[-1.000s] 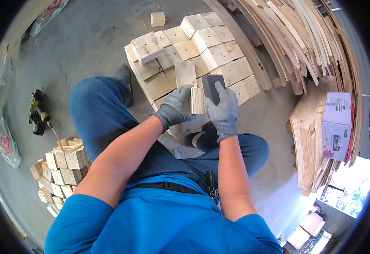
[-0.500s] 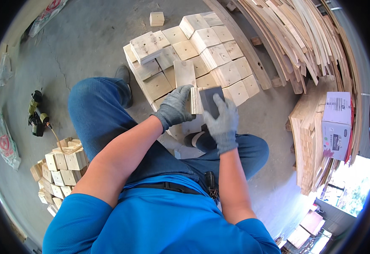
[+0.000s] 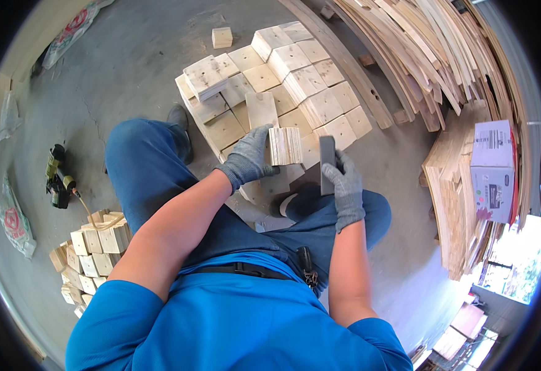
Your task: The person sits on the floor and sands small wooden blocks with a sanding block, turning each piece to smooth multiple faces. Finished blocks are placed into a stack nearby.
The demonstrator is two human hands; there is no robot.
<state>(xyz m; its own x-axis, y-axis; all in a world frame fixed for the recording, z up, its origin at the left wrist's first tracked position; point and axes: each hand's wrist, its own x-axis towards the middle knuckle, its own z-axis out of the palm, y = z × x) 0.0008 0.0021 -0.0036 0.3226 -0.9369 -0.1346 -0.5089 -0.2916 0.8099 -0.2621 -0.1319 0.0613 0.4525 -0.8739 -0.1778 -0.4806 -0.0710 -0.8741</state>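
Note:
My left hand (image 3: 250, 157), in a grey glove, is closed round the left side of a square plywood block (image 3: 285, 146), whose layered edge faces up. To the right, my gloved right hand (image 3: 346, 185) grips a dark grey sanding block (image 3: 327, 162), held on edge and apart from the wood. Just beyond my hands sits a stack of pale wooden blocks (image 3: 261, 78), many with a small hole in the middle. A flat wooden piece (image 3: 262, 110) lies on that stack, beside the block I hold.
One loose block (image 3: 222, 38) lies on the floor beyond the stack. Long boards (image 3: 400, 49) are piled at the far right, near a white and purple carton (image 3: 492, 167) on more timber. At left are a power tool (image 3: 58, 176) with a hose and another block pile (image 3: 91, 256).
My right hand has drawn the sanding block off the plywood block, moving right and turning it on edge. My left hand still holds the plywood block, now turned with its layered edge more in view.

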